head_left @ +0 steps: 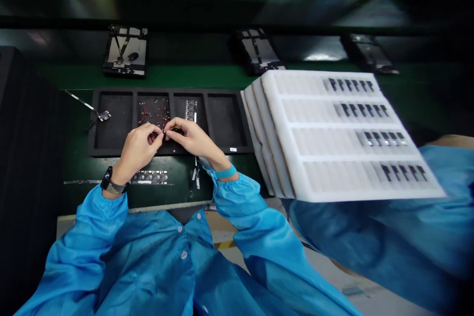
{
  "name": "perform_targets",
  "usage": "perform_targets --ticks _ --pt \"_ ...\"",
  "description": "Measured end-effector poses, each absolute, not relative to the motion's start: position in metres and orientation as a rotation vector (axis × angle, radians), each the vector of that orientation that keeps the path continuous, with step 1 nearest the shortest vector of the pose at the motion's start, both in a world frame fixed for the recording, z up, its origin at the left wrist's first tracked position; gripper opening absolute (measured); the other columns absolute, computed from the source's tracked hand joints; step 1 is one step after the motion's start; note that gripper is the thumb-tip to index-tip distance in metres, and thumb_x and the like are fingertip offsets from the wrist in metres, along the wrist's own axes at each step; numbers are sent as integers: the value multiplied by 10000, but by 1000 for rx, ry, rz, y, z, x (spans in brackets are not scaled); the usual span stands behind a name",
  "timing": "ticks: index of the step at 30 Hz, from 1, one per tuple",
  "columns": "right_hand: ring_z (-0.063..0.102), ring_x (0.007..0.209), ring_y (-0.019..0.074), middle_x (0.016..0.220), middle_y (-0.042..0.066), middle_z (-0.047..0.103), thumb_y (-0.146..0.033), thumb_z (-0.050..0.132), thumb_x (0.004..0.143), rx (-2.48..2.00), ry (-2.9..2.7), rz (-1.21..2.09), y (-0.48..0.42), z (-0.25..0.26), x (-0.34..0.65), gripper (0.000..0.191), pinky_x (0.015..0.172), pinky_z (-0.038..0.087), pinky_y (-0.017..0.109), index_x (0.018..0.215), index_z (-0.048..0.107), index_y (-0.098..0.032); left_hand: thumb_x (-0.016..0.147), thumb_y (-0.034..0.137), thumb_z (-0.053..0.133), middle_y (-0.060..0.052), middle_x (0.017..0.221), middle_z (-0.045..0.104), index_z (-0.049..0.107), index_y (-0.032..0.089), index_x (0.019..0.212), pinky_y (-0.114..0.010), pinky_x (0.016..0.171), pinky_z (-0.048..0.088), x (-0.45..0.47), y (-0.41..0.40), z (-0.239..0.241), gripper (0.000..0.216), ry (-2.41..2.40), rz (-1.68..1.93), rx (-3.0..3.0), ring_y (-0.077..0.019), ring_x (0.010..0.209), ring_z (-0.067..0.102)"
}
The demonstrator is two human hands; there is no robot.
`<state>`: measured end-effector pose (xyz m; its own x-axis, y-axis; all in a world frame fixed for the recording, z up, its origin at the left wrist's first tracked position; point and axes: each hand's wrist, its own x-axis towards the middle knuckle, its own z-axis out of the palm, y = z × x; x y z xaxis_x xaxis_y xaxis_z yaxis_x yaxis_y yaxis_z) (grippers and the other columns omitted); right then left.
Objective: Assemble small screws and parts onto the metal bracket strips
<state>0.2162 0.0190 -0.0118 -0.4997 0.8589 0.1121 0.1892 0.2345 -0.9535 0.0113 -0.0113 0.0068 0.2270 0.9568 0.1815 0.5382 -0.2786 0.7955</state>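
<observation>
Head view: left hand (139, 147) and right hand (194, 139) pinch narrowly above black tray (225, 119), on what I cannot tell.

hands (138, 145) (193, 139): nearly meeting over black tray (224, 121) | red wires (159, 108): inside | foam stack (333, 158): right

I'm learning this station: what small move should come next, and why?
Probably a slight adjustment of the tiny part, too small to identify: the left hand and right hand pinch close together there, over the black compartment tray.
</observation>
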Motion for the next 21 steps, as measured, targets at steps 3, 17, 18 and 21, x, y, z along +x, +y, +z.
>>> perform_targets --ticks 3,17,18,21 --pt "676 885 198 966 50 745 -302 622 995 -995 -1908 1222 16 -8 216 139 847 515 331 994 692 -182 907 275 654 -14 723 698 749 181 839 -286 643 432 12 -10 6 150 1365 924 1799 -154 607 582" --pt "671 810 186 876 39 761 -358 689 946 -1002 -1814 1211 13 0 212 193 785 516 310 887 717 -176 849 274 754 -11 753 722 777 180 1069 -253 613 516 10 -7 11 241 1195 1128 1266 -151 656 655" --pt "659 769 176 839 31 746 -368 693 946 -1002 -1801 1240 12 0 211 204 758 515 306 883 712 -176 836 272 770 -7 742 714 770 180 1080 -252 609 520 10 -7 11 260 1184 1143 1236 -150 652 657" --pt "614 659 151 730 5 697 -398 700 950 -997 -1759 1321 11 0 210 236 674 500 288 877 700 -174 809 289 807 -16 734 711 755 170 976 -252 594 525 12 -7 9 211 1159 1151 1190 -149 640 659"
